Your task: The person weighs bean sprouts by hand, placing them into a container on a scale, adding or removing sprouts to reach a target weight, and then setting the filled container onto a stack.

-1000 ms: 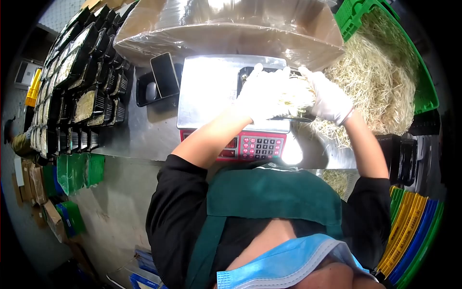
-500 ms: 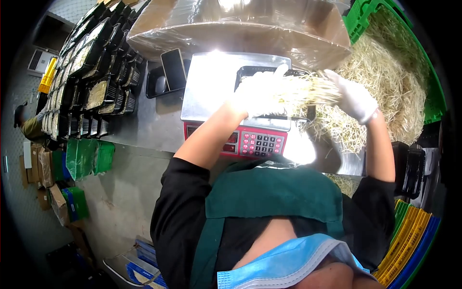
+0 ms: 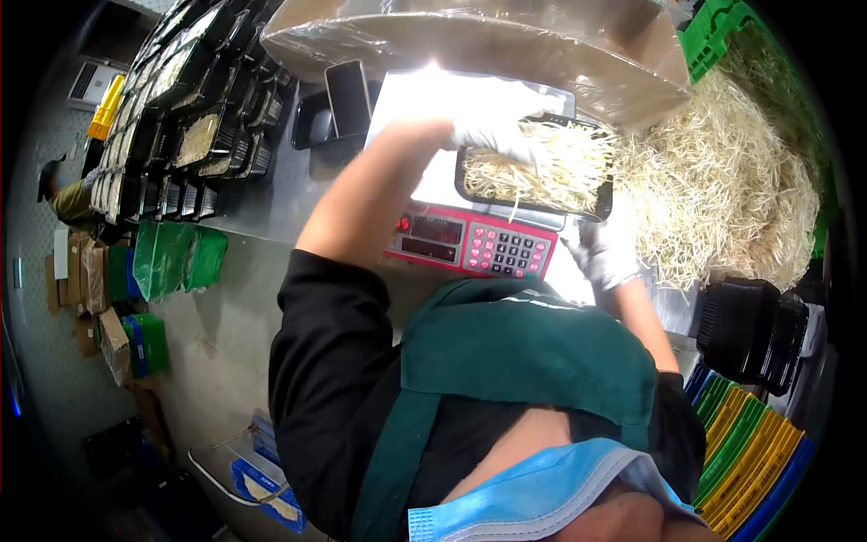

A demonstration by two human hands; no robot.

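A black plastic tray (image 3: pixel 603 213) heaped with bean sprouts (image 3: pixel 551 163) sits on the metal pan of a red digital scale (image 3: pixel 433 233). My left hand (image 3: pixel 492 135), in a white glove, lies over the tray's far left part with its fingers stretched out across the sprouts and rim. By the tray's near right corner is my gloved right hand (image 3: pixel 607 257), fingers pointing up toward the corner. Bright glare washes out part of this hand. A large pile of loose sprouts (image 3: pixel 722 181) lies to the right.
Stacked black trays of sprouts (image 3: pixel 194 135) stand at the left. A phone (image 3: pixel 348 98) leans by a black tray (image 3: pixel 312 122). Behind the scale is a plastic-lined box (image 3: pixel 479 45); a green crate (image 3: pixel 709 36) holds the pile. Black trays (image 3: pixel 754 330) stand near right. A person (image 3: pixel 68 199) is far left.
The sprouts between my hands now lie in the tray. My right hand has moved down and left to the tray's near corner; my left hand has shifted to its far left side.
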